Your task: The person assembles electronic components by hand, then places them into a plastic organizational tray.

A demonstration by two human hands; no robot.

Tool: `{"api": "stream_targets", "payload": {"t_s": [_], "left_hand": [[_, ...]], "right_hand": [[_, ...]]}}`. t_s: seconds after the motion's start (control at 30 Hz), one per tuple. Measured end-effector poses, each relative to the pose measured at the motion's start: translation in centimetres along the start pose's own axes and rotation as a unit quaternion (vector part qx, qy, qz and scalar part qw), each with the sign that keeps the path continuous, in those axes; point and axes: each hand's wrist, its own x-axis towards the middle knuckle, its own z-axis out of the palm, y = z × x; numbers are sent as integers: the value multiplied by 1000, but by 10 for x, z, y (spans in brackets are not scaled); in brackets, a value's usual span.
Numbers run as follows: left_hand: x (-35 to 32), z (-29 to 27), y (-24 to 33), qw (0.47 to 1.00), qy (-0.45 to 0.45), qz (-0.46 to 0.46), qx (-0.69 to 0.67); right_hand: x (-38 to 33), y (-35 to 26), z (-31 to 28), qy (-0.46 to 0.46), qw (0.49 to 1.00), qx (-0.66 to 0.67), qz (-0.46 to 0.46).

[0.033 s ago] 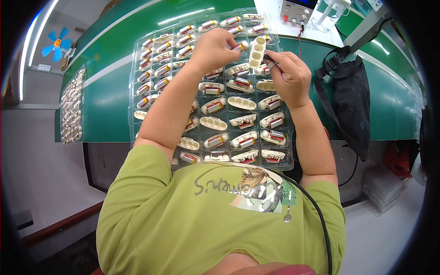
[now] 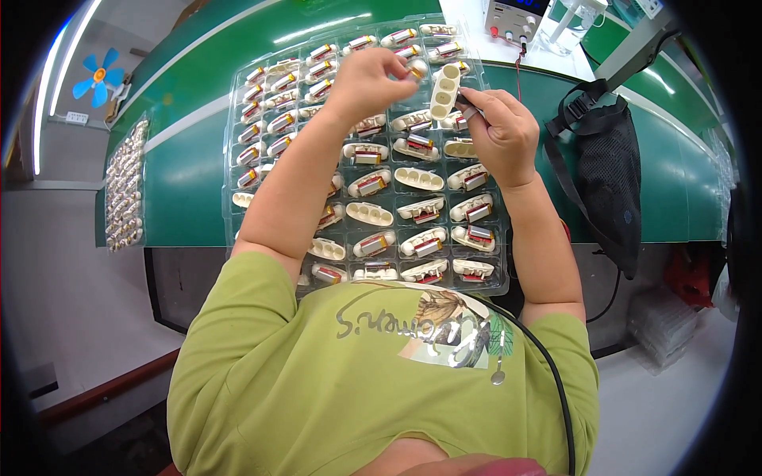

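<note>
My left hand (image 2: 369, 83) is above the far part of a clear plastic tray (image 2: 506, 274). Its fingers pinch a small cream-coloured part with a touch of yellow (image 2: 417, 70), partly hidden by the fingers. My right hand (image 2: 506, 133) is closed just to the right. At its fingertips stands a long cream shell with several round hollows (image 2: 446, 91), tilted nearly upright. A small black piece (image 2: 463, 97) shows between finger and thumb; I cannot tell what it is. The tray's compartments hold cream shells, many with a silver battery cell (image 2: 370, 185) and red wiring.
A second filled tray (image 2: 125, 186) lies at the far left of the green table (image 2: 186, 178). A black mesh bag (image 2: 599, 170) lies to the right. Behind it are a power supply (image 2: 516, 22) with a red lead and a metal arm. A black cable (image 2: 556, 381) crosses my shirt.
My left hand has shifted slightly up, and the small part in its fingers has turned, showing more of its cream side. My right hand and the shell look unchanged.
</note>
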Motion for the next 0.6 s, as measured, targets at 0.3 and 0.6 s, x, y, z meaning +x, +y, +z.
{"api": "stream_targets", "payload": {"t_s": [0.3,0.6], "left_hand": [[-4,-12,13,780,-66,-206,-587],[-13,5,39,938,-99,40,-331]], "right_hand": [[0,-4,-2,-20,1000,-6,13],[-1,8,-5,-135,966,78,207]]}}
